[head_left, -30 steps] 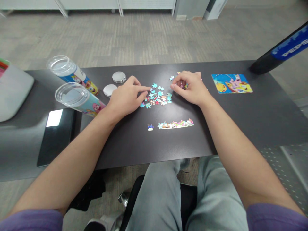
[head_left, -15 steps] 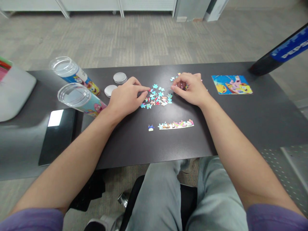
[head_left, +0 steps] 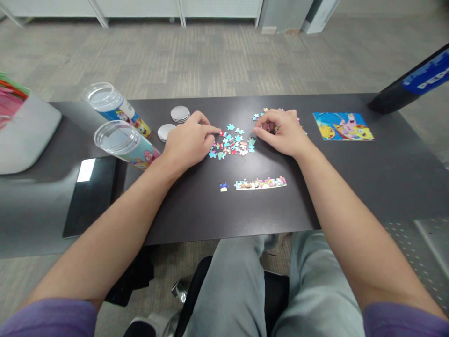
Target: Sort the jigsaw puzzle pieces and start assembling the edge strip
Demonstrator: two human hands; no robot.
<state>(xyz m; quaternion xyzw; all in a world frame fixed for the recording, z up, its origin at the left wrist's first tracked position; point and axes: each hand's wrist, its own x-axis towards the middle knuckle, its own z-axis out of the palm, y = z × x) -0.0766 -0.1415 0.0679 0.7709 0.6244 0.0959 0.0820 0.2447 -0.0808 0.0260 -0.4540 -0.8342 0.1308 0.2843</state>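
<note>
My left hand [head_left: 189, 142] rests at the left edge of a loose pile of puzzle pieces [head_left: 230, 138]. Its index finger is stretched out onto a small red puzzle piece [head_left: 221, 134]; the other fingers are bent under and partly hidden. My right hand [head_left: 281, 132] is curled low over more pieces, some of which [head_left: 257, 116] show past the fingers. Thumb and index finger come together there, and anything between them is too small to make out. Nearer to me lies a joined strip of puzzle pieces [head_left: 260, 183], with one dark blue and white piece [head_left: 223, 187] apart on its left.
Two clear-lidded printed canisters [head_left: 128, 145] stand at left, near white round discs [head_left: 180, 113] and a black tablet-like slab [head_left: 90, 196]. A white bin [head_left: 31, 133] is far left. On the right are a cartoon picture card [head_left: 343, 126] and a dark PEPSI-marked cylinder [head_left: 410, 84].
The view has shifted slightly, so everything on the table appears a little further right. Both hands keep nearly the same places over the pieces.
</note>
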